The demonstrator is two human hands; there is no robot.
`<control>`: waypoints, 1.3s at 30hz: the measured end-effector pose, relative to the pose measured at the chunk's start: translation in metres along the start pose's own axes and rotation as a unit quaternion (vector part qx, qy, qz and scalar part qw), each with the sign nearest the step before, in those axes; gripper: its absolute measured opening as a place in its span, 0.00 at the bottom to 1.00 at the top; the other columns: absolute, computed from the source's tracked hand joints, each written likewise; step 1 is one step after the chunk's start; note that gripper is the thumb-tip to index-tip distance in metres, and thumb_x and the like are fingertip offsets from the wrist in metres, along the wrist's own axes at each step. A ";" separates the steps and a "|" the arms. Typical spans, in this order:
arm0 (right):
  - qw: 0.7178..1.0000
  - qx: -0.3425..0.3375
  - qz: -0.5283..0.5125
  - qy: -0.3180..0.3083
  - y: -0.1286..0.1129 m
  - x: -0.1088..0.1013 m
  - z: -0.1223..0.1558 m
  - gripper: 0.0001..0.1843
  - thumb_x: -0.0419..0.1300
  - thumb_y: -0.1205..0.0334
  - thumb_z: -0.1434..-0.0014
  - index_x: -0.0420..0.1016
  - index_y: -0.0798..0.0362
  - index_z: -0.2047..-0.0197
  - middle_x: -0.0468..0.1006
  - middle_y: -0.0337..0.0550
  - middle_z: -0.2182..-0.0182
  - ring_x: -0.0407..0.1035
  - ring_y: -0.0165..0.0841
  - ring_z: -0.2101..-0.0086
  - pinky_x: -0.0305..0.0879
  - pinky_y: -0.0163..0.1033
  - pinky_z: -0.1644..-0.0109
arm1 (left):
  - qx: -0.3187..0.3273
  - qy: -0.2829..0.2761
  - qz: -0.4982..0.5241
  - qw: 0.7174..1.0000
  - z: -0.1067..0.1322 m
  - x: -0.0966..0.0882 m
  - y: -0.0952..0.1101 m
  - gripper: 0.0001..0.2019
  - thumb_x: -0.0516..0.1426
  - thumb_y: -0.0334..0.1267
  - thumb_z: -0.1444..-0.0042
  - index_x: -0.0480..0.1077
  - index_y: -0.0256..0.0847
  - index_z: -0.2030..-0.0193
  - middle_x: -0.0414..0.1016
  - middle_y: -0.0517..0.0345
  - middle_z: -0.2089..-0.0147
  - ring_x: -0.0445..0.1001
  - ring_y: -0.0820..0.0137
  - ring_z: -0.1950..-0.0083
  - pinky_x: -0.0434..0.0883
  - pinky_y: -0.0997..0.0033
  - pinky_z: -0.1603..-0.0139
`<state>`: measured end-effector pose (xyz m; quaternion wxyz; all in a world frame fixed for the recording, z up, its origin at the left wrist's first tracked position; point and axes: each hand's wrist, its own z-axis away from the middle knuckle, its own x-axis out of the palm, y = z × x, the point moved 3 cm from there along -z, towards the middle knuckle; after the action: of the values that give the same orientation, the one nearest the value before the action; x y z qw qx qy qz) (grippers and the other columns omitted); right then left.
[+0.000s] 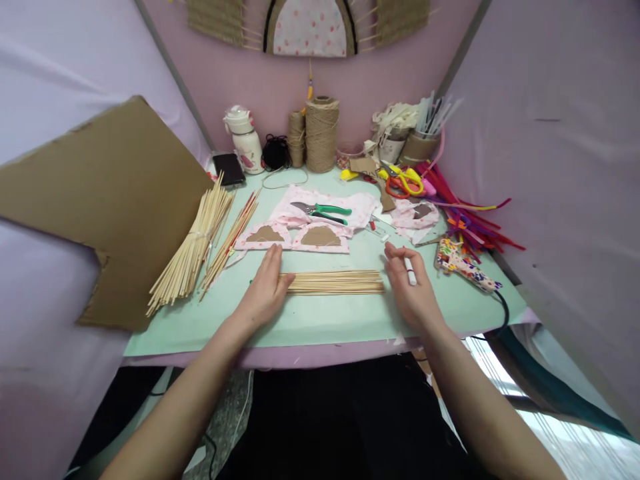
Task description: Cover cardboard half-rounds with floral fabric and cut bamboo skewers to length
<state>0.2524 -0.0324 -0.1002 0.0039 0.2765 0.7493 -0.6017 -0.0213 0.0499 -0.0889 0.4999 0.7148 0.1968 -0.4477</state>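
A flat row of thin bamboo sticks [334,282] lies across the mint-green mat [320,320] in front of me. My left hand [265,290] rests flat, fingers stretched together, its edge against the left ends of the sticks. My right hand [409,287] sits at the right ends of the sticks, fingers curled round a small white pen-like object [410,271]. Just beyond lie two fabric-edged cardboard arches [293,237].
A tied bundle of bamboo sticks [193,250] and loose skewers lie at the left beside a big cardboard sheet [100,200]. Green-handled pruners [323,212], twine spools [321,133], a bottle, a phone, scissors [403,181], pipe cleaners [470,217] and a patterned glue gun [465,265] crowd the back and right.
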 end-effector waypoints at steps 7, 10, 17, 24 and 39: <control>0.991 0.093 -0.090 0.018 -0.003 0.016 -0.001 0.12 0.50 0.47 0.36 0.61 0.45 0.56 0.67 0.45 0.40 0.59 0.35 0.39 0.46 0.58 0.34 | -0.007 0.020 0.034 0.999 -0.002 0.007 0.008 0.33 0.40 0.52 0.36 0.41 0.34 0.30 0.41 0.42 0.27 0.41 0.61 0.27 0.45 0.52 0.29; 0.991 0.092 -0.098 0.019 -0.008 0.014 -0.001 0.11 0.49 0.48 0.35 0.60 0.44 0.55 0.66 0.45 0.39 0.59 0.35 0.39 0.45 0.58 0.34 | -0.012 0.023 0.039 0.999 -0.003 0.006 0.005 0.33 0.40 0.52 0.36 0.42 0.35 0.30 0.42 0.42 0.27 0.42 0.61 0.27 0.46 0.52 0.30; 0.993 -0.092 0.066 -0.024 -0.026 -0.003 0.011 0.10 0.50 0.58 0.35 0.59 0.46 0.50 0.65 0.50 0.39 0.56 0.37 0.38 0.48 0.56 0.34 | 0.140 0.052 -0.094 0.984 0.022 -0.010 0.015 0.28 0.43 0.47 0.35 0.47 0.38 0.31 0.47 0.44 0.28 0.40 0.61 0.27 0.43 0.49 0.30; 0.877 -0.293 0.273 -0.266 -0.028 0.024 0.044 0.11 0.54 0.61 0.37 0.66 0.51 0.51 0.70 0.50 0.42 0.61 0.42 0.40 0.49 0.61 0.35 | 0.193 -0.075 -0.245 0.947 0.053 0.009 0.020 0.40 0.46 0.59 0.42 0.44 0.34 0.30 0.46 0.44 0.28 0.40 0.61 0.27 0.42 0.55 0.30; 0.868 -0.296 0.293 -0.270 -0.031 0.026 0.047 0.14 0.55 0.56 0.37 0.67 0.51 0.50 0.70 0.51 0.42 0.66 0.42 0.44 0.57 0.57 0.38 | 0.178 -0.122 -0.237 0.947 0.052 0.009 0.016 0.41 0.43 0.62 0.42 0.44 0.35 0.30 0.44 0.46 0.28 0.40 0.62 0.27 0.36 0.56 0.30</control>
<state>0.2018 -0.0677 -0.0945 0.4638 0.2961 0.7466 -0.3739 -0.0281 -0.0046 -0.0927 0.2639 0.6651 0.2152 -0.6646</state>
